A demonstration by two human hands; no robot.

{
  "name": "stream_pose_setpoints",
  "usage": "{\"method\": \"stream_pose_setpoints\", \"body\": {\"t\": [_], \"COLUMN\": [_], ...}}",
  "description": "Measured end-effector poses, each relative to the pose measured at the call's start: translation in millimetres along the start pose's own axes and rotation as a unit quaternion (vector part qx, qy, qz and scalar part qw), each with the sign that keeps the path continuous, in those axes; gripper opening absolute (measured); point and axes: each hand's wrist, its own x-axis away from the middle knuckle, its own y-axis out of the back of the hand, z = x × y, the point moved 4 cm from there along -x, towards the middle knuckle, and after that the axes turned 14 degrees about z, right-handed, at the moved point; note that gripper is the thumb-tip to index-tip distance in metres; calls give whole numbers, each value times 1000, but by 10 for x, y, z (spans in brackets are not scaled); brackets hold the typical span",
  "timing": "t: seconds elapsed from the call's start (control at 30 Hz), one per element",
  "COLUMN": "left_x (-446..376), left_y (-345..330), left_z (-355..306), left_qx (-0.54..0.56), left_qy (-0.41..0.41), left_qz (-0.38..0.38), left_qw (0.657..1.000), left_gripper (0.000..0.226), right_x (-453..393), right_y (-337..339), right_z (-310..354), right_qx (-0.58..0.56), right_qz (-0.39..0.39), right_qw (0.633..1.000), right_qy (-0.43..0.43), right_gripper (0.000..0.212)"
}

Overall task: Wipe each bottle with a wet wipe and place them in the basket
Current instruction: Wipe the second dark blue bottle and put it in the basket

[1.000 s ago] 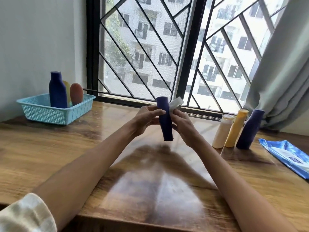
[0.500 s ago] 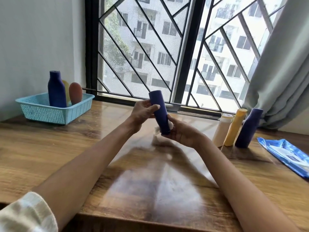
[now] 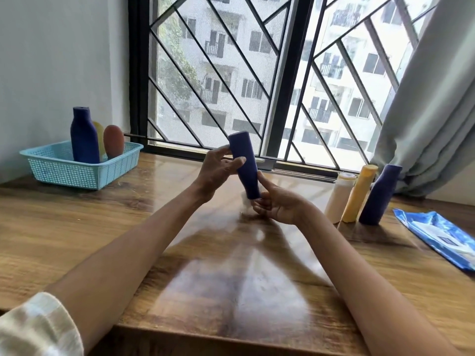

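Wooden table [image 3: 128, 227], hands [image 3: 276, 208] gripping tilted bottle [image 3: 244, 164]

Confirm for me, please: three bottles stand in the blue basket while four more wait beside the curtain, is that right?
Not quite. The head view shows three bottles waiting by the curtain, not four: white, yellow and dark blue. Three do stand in the blue basket.

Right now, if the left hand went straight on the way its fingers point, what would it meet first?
The left hand already holds the tilted dark blue bottle; past it, probably the window frame, though depth is unclear.
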Motion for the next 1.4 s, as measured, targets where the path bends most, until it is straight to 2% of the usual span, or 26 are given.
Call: {"method": "stream_pose_setpoints", "body": {"t": [0.17,0.27,0.33,0.43,0.6,0.7,0.83,0.93,1.07,1.23,1.3,1.4], "left_x": [-11,-8,-13,-32,-23,-13,20,27,23,5,4,19], "left_y": [46,99,131,138,54,22,-123,-121,-11,179,264,348], "left_z": [17,6,11,64,133,149,143,119,117,153,166,187], "left_qx": [-3,20,37,41,38,54,73,86,94,124,127,117], "left_qy": [0,-8,-4,27,63,74,109,100,92,90,96,110], "left_qz": [-17,-19,-16,-15,8,44,151,165,82,-6,-32,-45], "left_qw": [1000,1000,999,999,997,995,980,977,988,988,987,986], "left_gripper": [26,36,41,28,21,25,23,27,28,14,11,13], "right_x": [11,13,31,47,64,102,179,207,125,67,46,64], "right_y": [48,81,88,74,-49,-88,-20,-26,-72,-52,-60,-29], "right_z": [-1,0,43,120,253,317,398,416,350,231,174,158], "right_qx": [24,64,111,149,249,262,214,193,246,212,240,305], "right_qz": [-40,-63,-84,-102,-146,-164,-204,-177,-132,-55,-24,5], "right_qw": [999,996,988,972,917,895,875,875,887,944,953,947], "right_qy": [5,22,61,147,275,322,382,407,369,248,186,101], "right_gripper": [46,35,32,30,36,31,22,25,5,16,16,18]}}
